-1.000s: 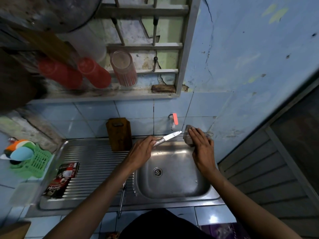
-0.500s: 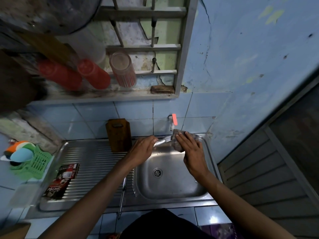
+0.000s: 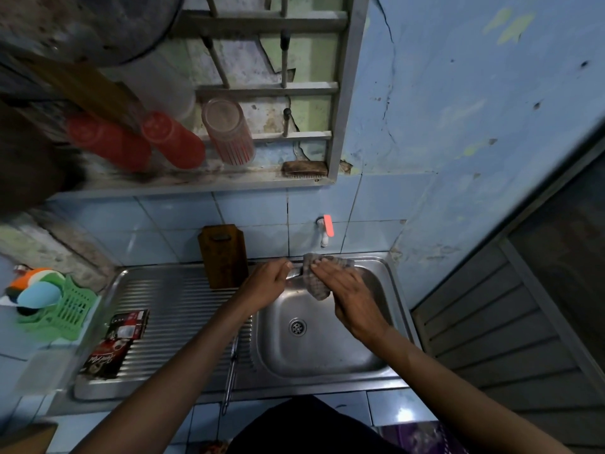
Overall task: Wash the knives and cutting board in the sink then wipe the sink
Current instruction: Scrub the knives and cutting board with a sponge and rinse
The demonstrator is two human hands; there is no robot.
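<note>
Over the back of the steel sink [image 3: 327, 355], my left hand [image 3: 266, 285] grips the handle of a knife [image 3: 293, 273]. Its blade is hidden inside a grey scrubbing cloth [image 3: 314, 280]. My right hand [image 3: 347, 294] holds that cloth wrapped around the blade. A brown wooden cutting board [image 3: 224, 255] leans upright against the tiles at the back of the draining board. A second knife [image 3: 230, 375] lies on the draining board's front edge, beside the basin.
A tap with a red lever [image 3: 325, 229] sticks out of the tiled wall above the sink. A dark packet [image 3: 114, 342] lies on the draining board [image 3: 170, 309]. A green basket [image 3: 62, 311] sits at the left. Red cups [image 3: 170, 140] stand on the shelf overhead.
My right hand brought the cloth from the sink's back right corner leftward onto the knife blade, which is now covered. My left hand has stayed in place with the handle.
</note>
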